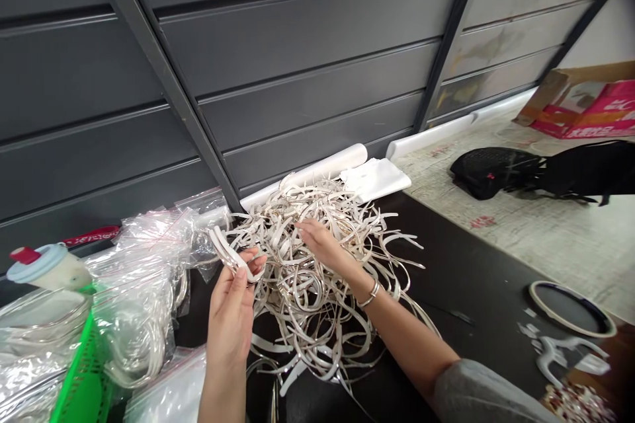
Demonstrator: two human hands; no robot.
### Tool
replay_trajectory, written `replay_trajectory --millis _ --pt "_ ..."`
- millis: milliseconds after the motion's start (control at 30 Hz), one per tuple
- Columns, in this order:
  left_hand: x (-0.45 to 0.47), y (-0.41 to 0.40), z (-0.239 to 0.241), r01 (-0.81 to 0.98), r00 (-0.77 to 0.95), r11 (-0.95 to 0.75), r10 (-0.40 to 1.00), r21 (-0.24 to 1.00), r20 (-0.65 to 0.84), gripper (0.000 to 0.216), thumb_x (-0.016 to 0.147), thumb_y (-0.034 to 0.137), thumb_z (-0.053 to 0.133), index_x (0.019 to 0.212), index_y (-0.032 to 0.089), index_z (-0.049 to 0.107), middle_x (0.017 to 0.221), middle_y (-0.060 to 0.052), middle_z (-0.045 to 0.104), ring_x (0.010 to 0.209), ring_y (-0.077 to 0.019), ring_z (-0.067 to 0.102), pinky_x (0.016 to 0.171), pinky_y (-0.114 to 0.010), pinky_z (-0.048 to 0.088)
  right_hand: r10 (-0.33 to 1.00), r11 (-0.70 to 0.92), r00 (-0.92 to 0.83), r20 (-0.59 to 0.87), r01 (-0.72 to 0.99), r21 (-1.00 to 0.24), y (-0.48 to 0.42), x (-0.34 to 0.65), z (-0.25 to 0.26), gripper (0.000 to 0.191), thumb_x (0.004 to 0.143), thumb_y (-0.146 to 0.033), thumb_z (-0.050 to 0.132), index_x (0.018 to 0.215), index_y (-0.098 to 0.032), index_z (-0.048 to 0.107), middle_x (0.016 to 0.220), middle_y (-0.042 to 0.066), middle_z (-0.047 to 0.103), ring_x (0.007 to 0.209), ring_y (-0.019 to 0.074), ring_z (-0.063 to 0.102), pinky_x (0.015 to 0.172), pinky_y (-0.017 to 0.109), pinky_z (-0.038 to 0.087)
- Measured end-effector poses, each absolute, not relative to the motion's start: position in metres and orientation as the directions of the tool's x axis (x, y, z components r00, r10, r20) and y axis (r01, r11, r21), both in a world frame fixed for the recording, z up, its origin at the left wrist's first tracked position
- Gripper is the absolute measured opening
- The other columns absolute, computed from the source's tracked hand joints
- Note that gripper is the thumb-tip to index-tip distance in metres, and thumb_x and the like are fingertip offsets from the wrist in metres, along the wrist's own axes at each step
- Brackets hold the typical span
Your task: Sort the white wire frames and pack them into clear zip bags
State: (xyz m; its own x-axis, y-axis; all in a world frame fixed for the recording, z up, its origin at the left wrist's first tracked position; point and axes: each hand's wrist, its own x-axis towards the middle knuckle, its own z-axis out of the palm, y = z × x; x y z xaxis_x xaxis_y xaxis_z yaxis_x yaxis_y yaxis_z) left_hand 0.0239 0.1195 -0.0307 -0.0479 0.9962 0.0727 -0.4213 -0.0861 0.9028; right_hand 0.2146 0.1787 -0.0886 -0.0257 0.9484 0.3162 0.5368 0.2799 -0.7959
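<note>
A big tangled heap of curved, shiny silver-and-white strips (317, 284) lies on the black tabletop. At the heap's left edge, my left hand (235, 294) is closed around a small bunch of curved strips (225, 250), which stick up past the thumb. My right hand (320, 241) reaches over the upper middle of the heap with its fingers stretched to the left. No strip shows clearly in its grasp, and whether its fingertips touch the strips I cannot tell.
Clear zip bags (143, 277), some with strips inside, crowd the left beside a green basket (82, 363) and a lidded cup (49, 266). White rolls (317, 168) lie along the grey wall. To the right are a tape roll (570, 307), scissors-like grey handles (555, 357) and a cardboard box (580, 106).
</note>
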Motion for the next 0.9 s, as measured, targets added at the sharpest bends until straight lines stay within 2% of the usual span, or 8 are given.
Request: replay_trajectory --millis 100,200,300,367,500,600,700,900 --pt "0.024 0.120 -0.030 -0.418 -0.032 -0.087 0.996 0.904 0.081 0.023 0.072 0.034 0.069 0.090 0.019 0.068 0.096 -0.004 0.068 0.091 -0.0178 0.063 0.092 -0.032 0.042 0.935 0.318 0.109 0.337 0.156 -0.935 0.171 0.224 -0.073 0.025 0.091 -0.021 0.045 0.105 -0.023 0.065 0.109 0.006 0.063 0.107 0.0165 0.056 0.092 0.035 0.047" --pt "0.024 0.120 -0.030 -0.408 -0.006 -0.081 0.996 0.909 0.087 0.023 0.072 0.033 0.069 0.089 0.018 0.068 0.087 -0.003 0.070 0.087 -0.0177 0.064 0.088 -0.031 0.043 0.939 0.321 0.188 0.286 -0.190 -0.928 0.163 0.231 -0.064 0.016 0.085 -0.027 0.056 0.094 -0.026 0.069 0.091 0.002 0.068 0.089 0.0135 0.063 0.075 0.028 0.053" --pt "0.025 0.119 -0.030 -0.397 0.041 -0.045 0.997 0.917 0.067 0.023 0.073 0.034 0.069 0.091 0.018 0.067 0.083 -0.004 0.071 0.085 -0.0184 0.065 0.087 -0.032 0.044 0.959 0.281 0.142 0.244 -0.411 -0.867 0.157 0.231 -0.059 0.010 0.075 -0.027 0.068 0.084 -0.024 0.070 0.068 -0.002 0.066 0.063 0.0100 0.062 0.052 0.021 0.050" --pt "0.026 0.118 -0.030 -0.379 0.082 -0.003 0.996 0.925 0.037 0.024 0.074 0.034 0.067 0.093 0.019 0.067 0.082 -0.004 0.072 0.084 -0.0189 0.066 0.087 -0.033 0.044 0.960 0.269 0.057 0.275 -0.464 -0.844 0.150 0.226 -0.054 0.008 0.073 -0.023 0.070 0.081 -0.023 0.070 0.065 -0.003 0.064 0.059 0.0083 0.061 0.051 0.019 0.050" --pt "0.033 0.117 -0.034 -0.349 0.139 0.073 0.990 0.934 -0.026 0.025 0.073 0.035 0.069 0.091 0.018 0.068 0.083 -0.005 0.072 0.082 -0.0188 0.066 0.083 -0.032 0.046 0.917 0.306 -0.118 0.380 -0.402 -0.863 0.130 0.206 -0.044 0.015 0.074 -0.016 0.069 0.087 -0.022 0.067 0.074 -0.002 0.065 0.067 0.0088 0.062 0.062 0.023 0.054" --pt "0.037 0.116 -0.038 -0.339 0.158 0.078 0.987 0.938 -0.025 0.025 0.071 0.035 0.071 0.089 0.018 0.070 0.087 -0.005 0.071 0.087 -0.0185 0.064 0.084 -0.029 0.045 0.860 0.481 -0.084 0.502 -0.190 -0.856 0.120 0.191 -0.043 0.020 0.076 -0.015 0.066 0.095 -0.021 0.064 0.079 0.000 0.065 0.073 0.0111 0.064 0.067 0.025 0.054" --pt "0.039 0.117 -0.041 -0.339 0.178 0.061 0.984 0.939 0.001 0.024 0.071 0.035 0.071 0.088 0.019 0.071 0.088 -0.004 0.070 0.092 -0.0194 0.062 0.087 -0.029 0.043 0.787 0.616 -0.083 0.612 0.037 -0.787 0.118 0.183 -0.047 0.022 0.077 -0.013 0.064 0.098 -0.019 0.061 0.084 0.002 0.065 0.074 0.0119 0.063 0.069 0.025 0.054" --pt "0.038 0.118 -0.038 -0.332 0.219 0.059 0.975 0.941 0.017 0.024 0.070 0.033 0.071 0.090 0.021 0.071 0.087 -0.003 0.070 0.097 -0.0211 0.061 0.090 -0.030 0.042 0.769 0.639 -0.190 0.610 0.214 -0.739 0.119 0.184 -0.047 0.026 0.079 -0.011 0.060 0.103 -0.019 0.056 0.090 0.004 0.064 0.079 0.0142 0.062 0.071 0.027 0.053"
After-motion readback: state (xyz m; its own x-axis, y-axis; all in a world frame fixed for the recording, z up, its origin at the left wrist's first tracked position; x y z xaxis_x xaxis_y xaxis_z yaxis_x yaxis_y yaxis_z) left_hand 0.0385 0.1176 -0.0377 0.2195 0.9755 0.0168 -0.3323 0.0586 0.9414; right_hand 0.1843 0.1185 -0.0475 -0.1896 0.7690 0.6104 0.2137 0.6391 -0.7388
